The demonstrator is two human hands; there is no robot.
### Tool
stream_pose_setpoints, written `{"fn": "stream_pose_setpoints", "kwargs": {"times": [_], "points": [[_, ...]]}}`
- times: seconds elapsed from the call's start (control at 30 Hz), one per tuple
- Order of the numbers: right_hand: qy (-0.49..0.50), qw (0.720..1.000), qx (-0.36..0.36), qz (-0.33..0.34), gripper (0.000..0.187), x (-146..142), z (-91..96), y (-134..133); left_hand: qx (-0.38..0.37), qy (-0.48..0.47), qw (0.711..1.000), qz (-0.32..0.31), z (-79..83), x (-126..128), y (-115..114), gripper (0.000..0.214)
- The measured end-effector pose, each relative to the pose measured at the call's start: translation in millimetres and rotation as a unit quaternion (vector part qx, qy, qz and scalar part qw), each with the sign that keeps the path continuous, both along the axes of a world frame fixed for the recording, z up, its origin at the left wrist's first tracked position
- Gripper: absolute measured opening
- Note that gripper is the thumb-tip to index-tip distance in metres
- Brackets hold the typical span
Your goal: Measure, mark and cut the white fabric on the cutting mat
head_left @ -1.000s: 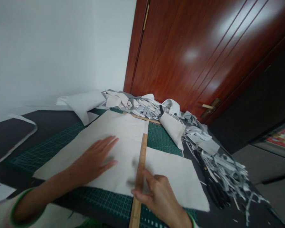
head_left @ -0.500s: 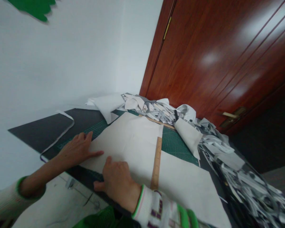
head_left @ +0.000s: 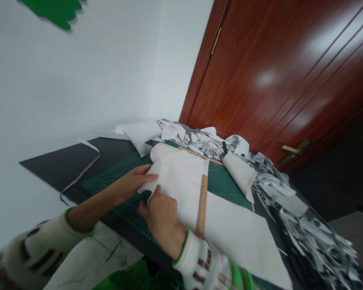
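A white fabric sheet [head_left: 181, 169] lies on a green cutting mat [head_left: 109, 171], its left side raised and curling over toward the right. My left hand [head_left: 133, 181] is closed on the left edge of this sheet, thumb on top and the other fingers partly hidden. Just to the right, my right hand [head_left: 163, 213] has its fingers curled at the sheet's near left edge, with the index finger and thumb on either side of it. A wooden ruler [head_left: 202, 205] rests along the sheet's right part. Further right is another flat white piece [head_left: 236, 229], which may be joined to it.
Heaped white and grey scraps [head_left: 205, 141] line the back and right of the black table [head_left: 69, 157]. A rolled white piece [head_left: 238, 173] sits on the mat's right. A narrow strip [head_left: 87, 165] hangs over the left edge. Beyond stand a wall and a brown door [head_left: 260, 72].
My left hand has moved right, bringing the sheet's left edge up and inward, so more green mat shows. My right hand has shifted slightly right and away from me.
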State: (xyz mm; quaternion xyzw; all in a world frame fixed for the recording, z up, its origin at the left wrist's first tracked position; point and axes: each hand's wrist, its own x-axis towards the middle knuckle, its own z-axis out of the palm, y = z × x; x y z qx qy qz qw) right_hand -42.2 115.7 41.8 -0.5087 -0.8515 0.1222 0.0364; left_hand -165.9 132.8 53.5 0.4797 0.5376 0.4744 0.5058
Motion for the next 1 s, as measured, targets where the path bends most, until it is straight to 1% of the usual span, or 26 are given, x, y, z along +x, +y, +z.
{"fn": "stream_pose_setpoints", "kwargs": {"times": [0.03,0.07,0.13,0.17,0.2,0.23,0.27,0.3,0.33,0.4,0.47,0.53,0.6,0.63,0.67,0.73,0.8,0.87,0.9,0.97,1.0], "points": [[0.019,1.000,0.016,-0.008,0.046,6,2.6,6,0.013,-0.046,0.999,-0.012,2.0,6,3,0.047],[0.040,0.999,0.031,-0.018,0.040,14,5.0,13,0.029,-0.088,0.995,-0.030,2.4,11,6,0.046],[0.094,0.993,0.062,-0.041,0.038,36,9.1,31,0.063,-0.155,0.984,-0.055,-0.6,15,14,0.044],[0.134,0.986,0.077,-0.056,0.038,49,11.0,41,0.080,-0.169,0.981,-0.059,-3.4,15,18,0.045],[0.184,0.976,0.092,-0.073,0.038,62,12.8,52,0.095,-0.156,0.981,-0.061,-6.8,13,23,0.046],[0.241,0.961,0.100,-0.091,0.036,77,14.6,62,0.110,-0.111,0.986,-0.065,-10.8,10,26,0.048],[0.299,0.942,0.099,-0.111,0.035,91,16.2,73,0.128,-0.038,0.988,-0.075,-15.2,8,29,0.049],[0.357,0.921,0.079,-0.134,0.036,105,17.6,82,0.150,0.053,0.982,-0.099,-19.8,6,32,0.049],[0.418,0.894,0.055,-0.153,0.037,118,18.6,90,0.171,0.148,0.965,-0.134,-24.6,5,34,0.050],[0.515,0.839,0.009,-0.177,0.039,137,19.3,102,0.193,0.304,0.908,-0.213,-33.6,8,38,0.053],[0.578,0.795,-0.021,-0.184,0.041,149,18.6,108,0.199,0.403,0.854,-0.260,-40.7,19,40,0.061],[0.612,0.768,-0.031,-0.187,0.042,153,17.5,109,0.193,0.468,0.822,-0.261,-45.7,36,44,0.073],[0.630,0.753,-0.017,-0.188,0.042,153,16.6,108,0.194,0.506,0.805,-0.244,-49.6,53,47,0.081],[0.632,0.751,-0.003,-0.189,0.041,153,16.3,107,0.199,0.515,0.800,-0.234,-51.6,61,50,0.082],[0.628,0.755,0.008,-0.186,0.041,152,16.0,107,0.208,0.522,0.797,-0.225,-53.5,67,52,0.083],[0.602,0.776,0.027,-0.186,0.043,151,15.1,105,0.229,0.534,0.788,-0.203,-57.6,74,57,0.080],[0.567,0.799,0.042,-0.194,0.046,152,14.2,104,0.240,0.549,0.782,-0.173,-60.0,71,63,0.066],[0.550,0.810,0.054,-0.197,0.047,153,14.3,103,0.231,0.563,0.782,-0.135,-57.9,57,68,0.044],[0.543,0.817,0.062,-0.184,0.046,154,15.1,102,0.220,0.568,0.785,-0.113,-54.3,46,70,0.037],[0.527,0.834,0.075,-0.143,0.043,154,17.8,99,0.196,0.573,0.795,-0.050,-42.0,17,72,0.031],[0.515,0.845,0.081,-0.121,0.042,153,19.4,97,0.182,0.571,0.800,-0.014,-34.0,1,72,0.033]]}}
